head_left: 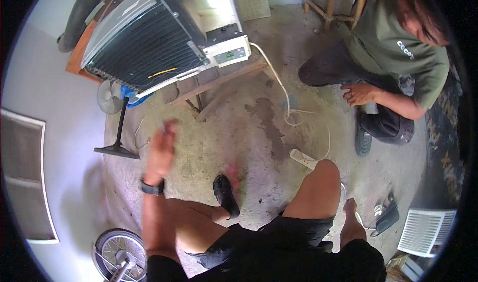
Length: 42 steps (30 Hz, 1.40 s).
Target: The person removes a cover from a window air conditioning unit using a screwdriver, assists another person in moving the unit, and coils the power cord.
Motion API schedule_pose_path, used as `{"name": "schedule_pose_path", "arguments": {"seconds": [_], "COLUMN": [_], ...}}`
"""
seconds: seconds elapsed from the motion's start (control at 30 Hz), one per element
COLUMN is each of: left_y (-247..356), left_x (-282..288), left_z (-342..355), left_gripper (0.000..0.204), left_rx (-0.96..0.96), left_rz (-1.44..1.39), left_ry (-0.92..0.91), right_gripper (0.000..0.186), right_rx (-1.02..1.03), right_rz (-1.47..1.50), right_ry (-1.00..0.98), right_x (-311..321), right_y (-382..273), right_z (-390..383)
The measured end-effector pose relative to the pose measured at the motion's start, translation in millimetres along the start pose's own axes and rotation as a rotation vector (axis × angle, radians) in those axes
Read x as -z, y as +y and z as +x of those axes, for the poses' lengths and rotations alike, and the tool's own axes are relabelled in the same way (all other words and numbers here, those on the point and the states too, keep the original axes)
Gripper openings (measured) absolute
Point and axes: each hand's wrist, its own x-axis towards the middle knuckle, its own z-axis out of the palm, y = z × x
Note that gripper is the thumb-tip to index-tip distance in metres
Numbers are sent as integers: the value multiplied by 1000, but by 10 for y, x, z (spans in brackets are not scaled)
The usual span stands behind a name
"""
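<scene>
My left hand (pixel 163 145), with a dark watch (pixel 152 186) on its wrist, is raised over the floor and smeared by motion. Its fingers are too blurred to show whether anything is in them. In front of it stands a window air conditioner (pixel 142 45), its dark fins bare and a small control panel (pixel 230 56) at its right end. A yellow strip (pixel 162 72) lies across the fins. My right hand (pixel 350 206) hangs low beside my right knee, close to a white cable (pixel 343 192); its fingers are hard to make out.
A wooden stand (pixel 224 85) carries the air conditioner. On the floor lie a white power strip (pixel 302 159), a looped cord (pixel 294 117) and a dark pouch (pixel 387 219). A white grille (pixel 427 231) leans at right. A co-worker (pixel 388 58) crouches there. A wheel (pixel 119 256) stands lower left.
</scene>
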Motion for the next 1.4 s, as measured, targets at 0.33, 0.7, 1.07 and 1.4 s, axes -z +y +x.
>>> {"name": "schedule_pose_path", "arguments": {"seconds": [0.33, 0.7, 1.07, 1.4], "left_y": [139, -483, -494, -465], "left_x": [2624, 2812, 2830, 2554], "left_z": [2252, 3709, 3693, 3653], "left_gripper": [28, 35, 30, 27], "left_rx": [-597, -541, -826, -846], "left_rz": [866, 587, 648, 543], "left_ry": [883, 380, 402, 461], "right_gripper": [6, 28, 54, 59], "right_rx": [-10, -227, 180, 641], "right_rz": [-99, -219, 335, 385], "right_ry": [8, 31, -136, -51], "right_x": [332, 449, 1763, 2480], "right_y": [-505, -520, -2084, -5194], "right_z": [-155, -298, -1393, -2329]}}
